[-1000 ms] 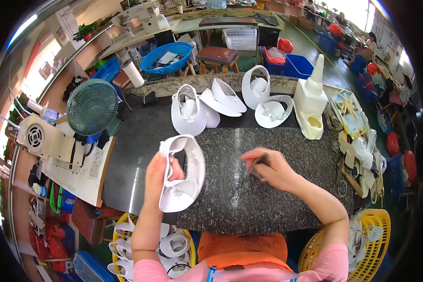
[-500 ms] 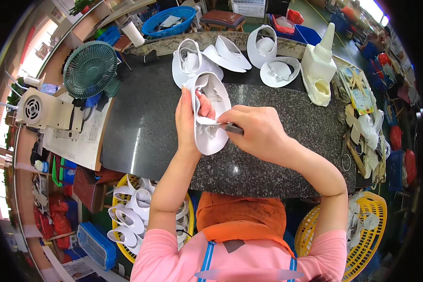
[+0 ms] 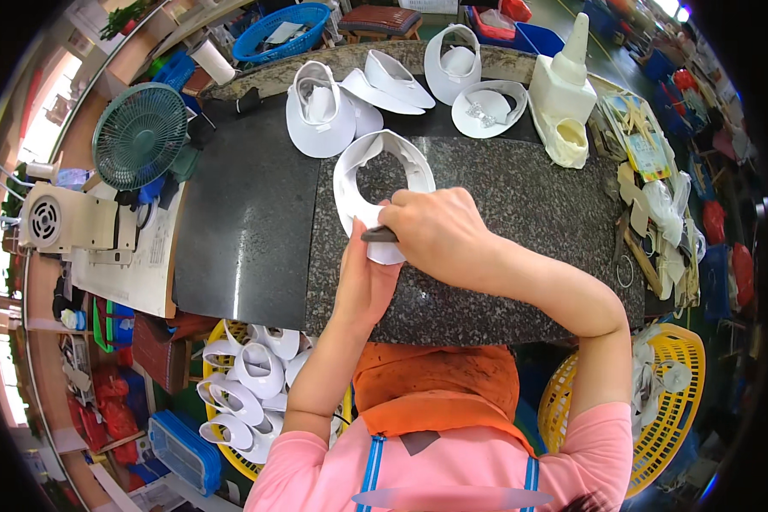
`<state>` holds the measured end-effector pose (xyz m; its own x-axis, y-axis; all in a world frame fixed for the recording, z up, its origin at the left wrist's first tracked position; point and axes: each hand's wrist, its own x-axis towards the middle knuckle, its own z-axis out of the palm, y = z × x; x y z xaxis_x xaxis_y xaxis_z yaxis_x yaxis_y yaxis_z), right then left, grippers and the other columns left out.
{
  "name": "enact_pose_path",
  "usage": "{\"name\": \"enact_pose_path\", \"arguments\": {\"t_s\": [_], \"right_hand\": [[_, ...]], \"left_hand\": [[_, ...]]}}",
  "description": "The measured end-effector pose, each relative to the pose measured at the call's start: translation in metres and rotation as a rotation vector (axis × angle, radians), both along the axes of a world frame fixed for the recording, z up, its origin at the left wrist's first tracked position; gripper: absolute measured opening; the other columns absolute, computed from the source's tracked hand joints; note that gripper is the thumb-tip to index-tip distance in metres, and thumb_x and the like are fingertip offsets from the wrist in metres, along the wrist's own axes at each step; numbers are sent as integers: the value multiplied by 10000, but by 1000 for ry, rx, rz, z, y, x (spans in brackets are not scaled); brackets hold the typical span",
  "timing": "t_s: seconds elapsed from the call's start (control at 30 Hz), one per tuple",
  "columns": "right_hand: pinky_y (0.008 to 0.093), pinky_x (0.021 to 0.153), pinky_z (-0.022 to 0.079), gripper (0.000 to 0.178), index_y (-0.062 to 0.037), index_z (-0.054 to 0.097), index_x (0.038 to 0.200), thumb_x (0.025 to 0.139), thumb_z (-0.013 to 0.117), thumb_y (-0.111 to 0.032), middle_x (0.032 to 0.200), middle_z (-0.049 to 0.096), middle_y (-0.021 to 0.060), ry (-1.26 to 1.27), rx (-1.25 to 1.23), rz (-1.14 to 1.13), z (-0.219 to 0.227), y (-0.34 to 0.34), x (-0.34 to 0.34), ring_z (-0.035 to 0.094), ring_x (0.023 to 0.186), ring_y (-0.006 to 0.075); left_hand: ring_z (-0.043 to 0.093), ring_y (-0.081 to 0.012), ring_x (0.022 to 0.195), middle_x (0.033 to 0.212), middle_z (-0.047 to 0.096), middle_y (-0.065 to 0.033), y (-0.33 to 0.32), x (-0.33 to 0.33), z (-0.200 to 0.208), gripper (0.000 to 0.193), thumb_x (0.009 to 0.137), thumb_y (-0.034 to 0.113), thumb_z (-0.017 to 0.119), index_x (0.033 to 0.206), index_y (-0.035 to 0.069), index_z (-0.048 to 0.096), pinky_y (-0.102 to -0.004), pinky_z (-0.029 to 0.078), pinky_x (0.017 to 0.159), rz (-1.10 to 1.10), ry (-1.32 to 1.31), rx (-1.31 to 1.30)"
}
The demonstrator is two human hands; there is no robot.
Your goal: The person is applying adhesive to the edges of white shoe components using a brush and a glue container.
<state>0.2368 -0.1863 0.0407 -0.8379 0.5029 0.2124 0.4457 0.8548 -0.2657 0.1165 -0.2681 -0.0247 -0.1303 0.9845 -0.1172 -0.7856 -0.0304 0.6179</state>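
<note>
A white sun visor (image 3: 346, 183) with a ring-shaped band is held above the dark stone worktop. My left hand (image 3: 369, 277) is closed on its near edge from below, with the thumb pointing up along it. In my right hand (image 3: 439, 230) is a small tool with a dark handle (image 3: 379, 235), pressed close to the visor's near part; my fingers hide its working end. Just beyond stand more white visors: one on the left (image 3: 322, 132), a tilted one (image 3: 390, 85), an upright one (image 3: 452, 72) and one lying with clear film on it (image 3: 483, 119).
A white bottle with a cone nozzle (image 3: 565, 90) stands at the back right beside scraps and papers (image 3: 635, 141). At left are a green fan (image 3: 139, 136) and a cream machine (image 3: 68, 215). Yellow baskets flank me, one with visors (image 3: 256, 371), one with scraps (image 3: 669, 375).
The visor has turned, so its ring now opens toward me. My left hand has shifted from its left side down to the near edge. My right hand with the tool has moved slightly left.
</note>
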Motion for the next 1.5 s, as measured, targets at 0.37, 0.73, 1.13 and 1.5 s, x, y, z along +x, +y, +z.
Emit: {"name": "enact_pose_path", "arguments": {"t_s": [0.37,0.73,1.13,1.5], "right_hand": [[360,720,533,293,-90,680,1006,818,638,-312,844,681,131,-38,-691,-117,16,16,93,672,748,230],[422,725,471,240,-73,621,947,801,653,-261,870,658,163,182,155,-882,-48,184,212,629,838,336],[230,566,473,246,-31,633,1035,822,660,-152,803,658,33,812,-636,-797,-17,97,158,603,650,102],[432,653,486,179,-12,634,903,730,593,-31,765,598,145,361,-43,-248,-68,101,25,605,748,327]], "left_hand": [[601,-218,1028,1149,584,-127,34,-20,-7,370,869,-56,539,1232,-29,477,-347,513,891,348,255,-160],[639,-140,858,997,644,-87,85,2,-17,271,853,31,624,1109,-29,561,-273,539,723,39,494,20],[509,-379,1029,1119,497,-196,98,-6,-20,730,692,29,694,1338,18,354,-411,440,857,257,1987,109],[600,-294,945,1047,585,-124,96,-30,-31,280,678,-21,622,956,4,620,-373,510,752,151,2017,649]]}}
